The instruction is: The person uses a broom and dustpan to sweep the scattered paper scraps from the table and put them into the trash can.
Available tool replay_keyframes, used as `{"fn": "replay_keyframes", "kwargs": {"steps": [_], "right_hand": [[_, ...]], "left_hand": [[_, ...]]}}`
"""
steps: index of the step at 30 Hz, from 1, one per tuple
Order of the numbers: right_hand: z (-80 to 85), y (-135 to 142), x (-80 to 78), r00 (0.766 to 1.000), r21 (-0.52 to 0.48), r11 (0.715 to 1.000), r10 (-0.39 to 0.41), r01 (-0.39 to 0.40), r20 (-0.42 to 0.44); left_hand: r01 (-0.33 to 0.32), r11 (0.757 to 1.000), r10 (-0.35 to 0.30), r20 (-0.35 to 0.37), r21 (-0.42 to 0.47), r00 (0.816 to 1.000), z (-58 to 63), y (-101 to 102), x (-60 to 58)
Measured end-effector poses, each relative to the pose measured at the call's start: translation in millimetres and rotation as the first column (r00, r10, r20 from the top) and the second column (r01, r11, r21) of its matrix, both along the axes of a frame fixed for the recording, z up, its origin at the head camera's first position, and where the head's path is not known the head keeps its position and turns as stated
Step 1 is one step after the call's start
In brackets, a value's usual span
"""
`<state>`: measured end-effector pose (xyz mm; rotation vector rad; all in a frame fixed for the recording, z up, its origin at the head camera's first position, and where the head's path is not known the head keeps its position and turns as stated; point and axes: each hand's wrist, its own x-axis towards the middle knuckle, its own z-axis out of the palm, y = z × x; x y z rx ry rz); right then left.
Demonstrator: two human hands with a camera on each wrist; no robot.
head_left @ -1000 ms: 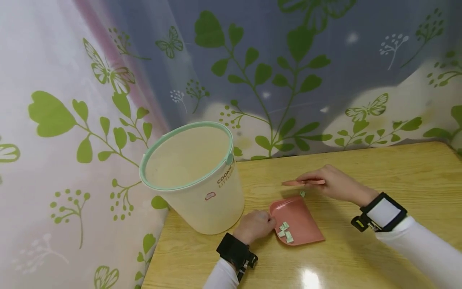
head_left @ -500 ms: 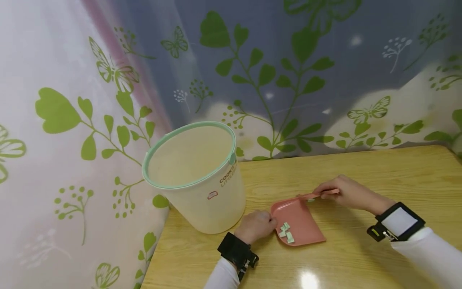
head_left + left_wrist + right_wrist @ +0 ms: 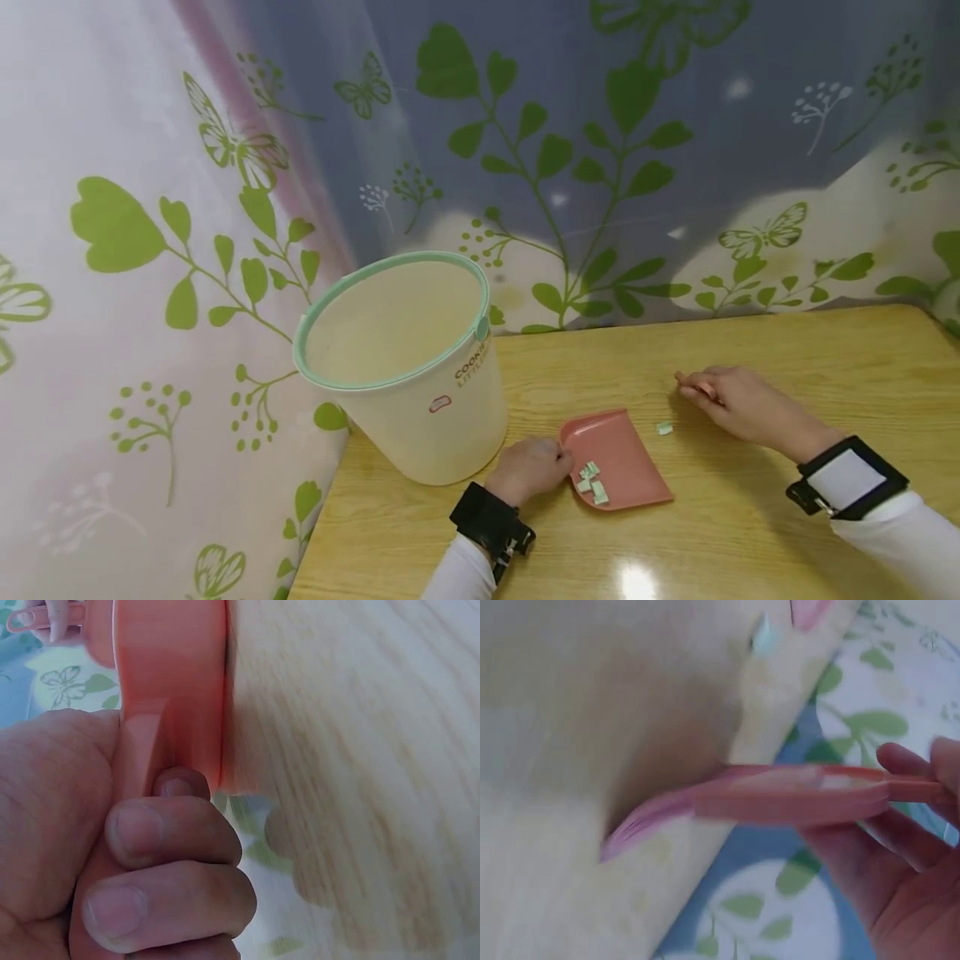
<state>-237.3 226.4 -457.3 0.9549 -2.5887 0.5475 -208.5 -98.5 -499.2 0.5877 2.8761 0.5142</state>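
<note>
In the head view, my left hand (image 3: 527, 468) rests by the table and grips the handle of a pink dustpan (image 3: 626, 458). Its fingers curl round that handle (image 3: 139, 761) in the left wrist view. Several pale green scraps (image 3: 592, 485) lie in the pan near its handle side. One more scrap (image 3: 664, 428) is on the table just right of the pan. Further right, my right hand (image 3: 757, 410) holds a small pink brush (image 3: 787, 806) by its looped handle, with the bristles (image 3: 641, 825) low over the tabletop. In the head view the hand hides most of the brush.
A tall cream bucket (image 3: 442, 425) with a mint rim stands left of the dustpan, close to my left hand. A curtain (image 3: 570, 150) printed with leaves and butterflies hangs behind and left of the wooden table (image 3: 810, 350).
My right hand has moved right with the brush, from over the dustpan's back edge to beyond the loose scrap. That scrap now lies a bit further right and nearer. The left hand stays put.
</note>
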Motion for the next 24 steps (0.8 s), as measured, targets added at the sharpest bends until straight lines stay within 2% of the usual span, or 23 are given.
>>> {"fn": "replay_keyframes", "kwargs": {"steps": [6, 11, 14, 18, 21, 24], "right_hand": [[-0.8, -32.9, 11.9, 0.987, -0.144, 0.990, 0.027, -0.004, 0.156], [4.8, -59.8, 28.4, 0.959, -0.247, 0.969, 0.046, 0.025, 0.278], [7.9, -73.1, 34.6, 0.950, -0.299, 0.953, 0.047, 0.049, 0.307], [9.6, -83.6, 38.6, 0.950, -0.344, 0.939, 0.089, 0.020, 0.298], [10.0, -83.1, 42.3, 0.931, -0.409, 0.912, 0.147, 0.003, 0.334], [11.7, -75.7, 45.3, 0.894, -0.511, 0.859, 0.204, 0.032, 0.400]], "left_hand": [[-0.015, 1.000, 0.015, 0.002, 0.008, 1.000, 2.7, -0.3, 0.3], [-0.019, 1.000, 0.018, 0.014, 0.009, 1.000, 2.9, 1.6, 1.1], [-0.020, 1.000, 0.020, 0.017, 0.005, 1.000, 1.5, 2.0, 0.8], [-0.017, 1.000, 0.017, 0.013, 0.018, 1.000, -0.5, -1.0, 0.4], [-0.012, 0.999, 0.012, 0.020, 0.040, 1.000, -1.4, -5.2, 0.7], [-0.032, 0.998, 0.030, 0.027, 0.060, 0.999, -2.0, -10.8, 1.8]]}}
